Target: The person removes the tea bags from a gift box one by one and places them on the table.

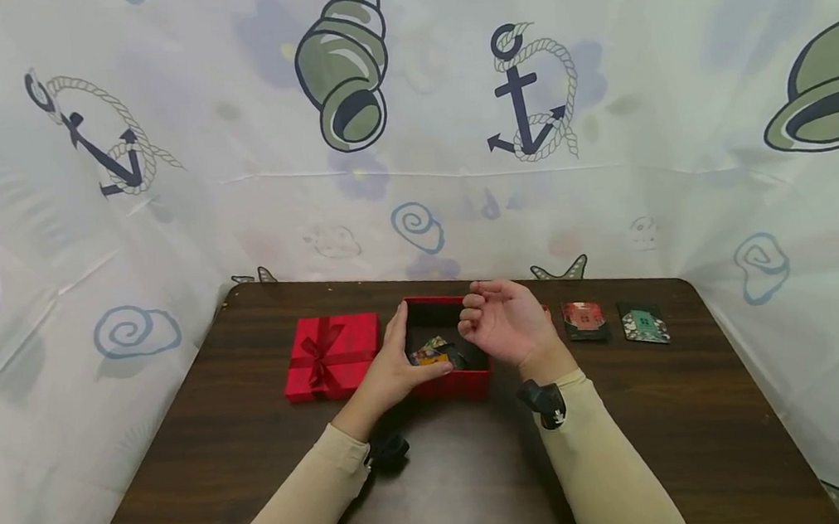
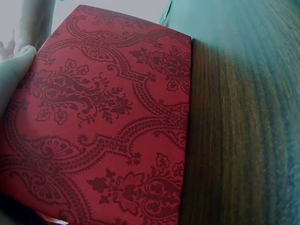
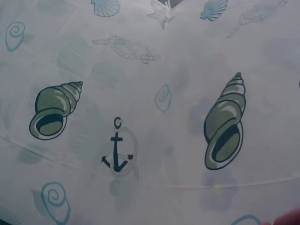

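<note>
A red gift box point(image 1: 449, 387) stands without its lid in the middle of the table, its dark inside facing up. Several small colourful packets point(image 1: 431, 356) lie in it. My left hand point(image 1: 391, 366) holds the box at its near left corner, fingers along the left wall and thumb at the near rim. The left wrist view shows the box's patterned red wall point(image 2: 103, 117) and the thumb point(image 2: 18, 68) at its edge. Over the box's right side my right hand point(image 1: 511, 325) is raised, palm turned up, fingers loosely bent, nothing visible in it.
The red lid point(image 1: 351, 334) with a ribbon bow lies left of the box. To the right lie a red packet point(image 1: 584, 321) and a green packet point(image 1: 644, 323) on the brown table point(image 1: 665, 415). Behind hangs a printed sheet point(image 1: 445, 126) with shells and anchors.
</note>
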Demonstrator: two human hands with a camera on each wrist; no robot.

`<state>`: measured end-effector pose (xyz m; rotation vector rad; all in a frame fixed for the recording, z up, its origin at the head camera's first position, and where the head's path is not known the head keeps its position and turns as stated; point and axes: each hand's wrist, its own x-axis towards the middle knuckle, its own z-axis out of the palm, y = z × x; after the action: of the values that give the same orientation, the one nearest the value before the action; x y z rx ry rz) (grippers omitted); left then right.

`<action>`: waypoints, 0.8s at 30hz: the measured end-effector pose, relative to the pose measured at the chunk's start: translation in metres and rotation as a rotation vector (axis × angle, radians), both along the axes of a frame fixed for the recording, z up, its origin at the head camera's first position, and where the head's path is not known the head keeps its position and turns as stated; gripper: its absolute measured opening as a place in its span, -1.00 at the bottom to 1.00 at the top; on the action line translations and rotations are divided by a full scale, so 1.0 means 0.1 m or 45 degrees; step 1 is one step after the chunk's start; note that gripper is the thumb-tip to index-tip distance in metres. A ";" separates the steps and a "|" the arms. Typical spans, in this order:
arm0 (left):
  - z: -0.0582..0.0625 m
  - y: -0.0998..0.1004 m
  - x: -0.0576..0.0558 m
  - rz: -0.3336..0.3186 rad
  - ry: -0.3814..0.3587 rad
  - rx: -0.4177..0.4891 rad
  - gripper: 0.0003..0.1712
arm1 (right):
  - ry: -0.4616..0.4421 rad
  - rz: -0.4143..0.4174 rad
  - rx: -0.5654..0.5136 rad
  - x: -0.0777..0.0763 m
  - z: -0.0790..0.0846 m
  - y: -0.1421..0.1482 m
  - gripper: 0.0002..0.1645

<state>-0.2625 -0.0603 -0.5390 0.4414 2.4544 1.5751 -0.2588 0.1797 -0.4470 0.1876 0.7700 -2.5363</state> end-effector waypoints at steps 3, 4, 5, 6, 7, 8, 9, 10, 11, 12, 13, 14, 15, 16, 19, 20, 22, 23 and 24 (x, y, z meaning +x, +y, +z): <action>0.02 0.01 0.01 0.002 0.000 0.011 0.58 | -0.045 0.011 0.140 -0.07 -0.01 -0.10 -0.76; 0.01 0.01 0.01 0.003 0.001 0.014 0.57 | -0.058 0.018 0.184 -0.10 -0.03 -0.12 -0.72; 0.01 0.01 0.02 0.003 0.001 0.019 0.57 | -0.064 0.031 0.231 -0.12 -0.05 -0.14 -0.64; 0.01 0.01 0.02 0.004 0.001 0.016 0.57 | -0.067 0.050 0.280 -0.15 -0.08 -0.16 -0.56; 0.01 0.01 0.02 0.005 -0.001 0.014 0.57 | -0.066 0.075 0.328 -0.17 -0.11 -0.18 -0.46; 0.01 0.01 0.02 0.005 0.000 0.012 0.57 | -0.060 0.104 0.373 -0.19 -0.13 -0.19 -0.38; 0.01 0.00 0.02 0.008 -0.002 0.014 0.57 | -0.049 0.135 0.419 -0.21 -0.16 -0.21 -0.32; 0.01 0.00 0.02 0.011 -0.005 0.018 0.58 | -0.031 0.172 0.474 -0.23 -0.18 -0.22 -0.28; 0.01 0.00 0.03 0.012 -0.006 0.019 0.58 | -0.008 0.211 0.533 -0.25 -0.20 -0.23 -0.25; 0.01 0.00 0.03 0.010 -0.004 0.020 0.58 | 0.024 0.252 0.602 -0.27 -0.21 -0.23 -0.23; 0.01 0.00 0.03 0.007 -0.004 0.025 0.58 | 0.060 0.293 0.683 -0.30 -0.21 -0.24 -0.23; 0.01 0.00 0.03 0.003 -0.002 0.028 0.58 | 0.097 0.327 0.773 -0.32 -0.20 -0.24 -0.24; 0.01 -0.01 0.02 -0.002 0.001 0.031 0.58 | 0.145 0.363 0.872 -0.35 -0.19 -0.25 -0.27; 0.01 -0.01 0.02 -0.006 0.003 0.032 0.58 | 0.207 0.406 0.982 -0.38 -0.17 -0.26 -0.29; 0.02 -0.02 0.02 -0.010 0.007 0.026 0.58 | 0.427 0.554 1.355 -0.47 -0.10 -0.29 -0.43; 0.02 -0.02 0.02 -0.010 0.004 0.022 0.58 | 0.525 0.615 1.478 -0.51 -0.08 -0.30 -0.50; 0.02 -0.03 0.02 -0.012 -0.004 0.013 0.57 | 0.735 0.731 1.680 -0.59 -0.06 -0.31 -0.65; 0.02 -0.03 0.02 -0.012 -0.007 0.006 0.57 | 0.829 0.775 1.747 -0.63 -0.06 -0.31 -0.71; 0.02 -0.03 0.02 -0.014 -0.009 0.006 0.57 | 0.924 0.803 1.798 -0.67 -0.07 -0.30 -0.77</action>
<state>-0.2604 -0.0630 -0.5370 0.4488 2.4392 1.5752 -0.3260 0.1496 -0.4541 -0.4838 2.2977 -1.0405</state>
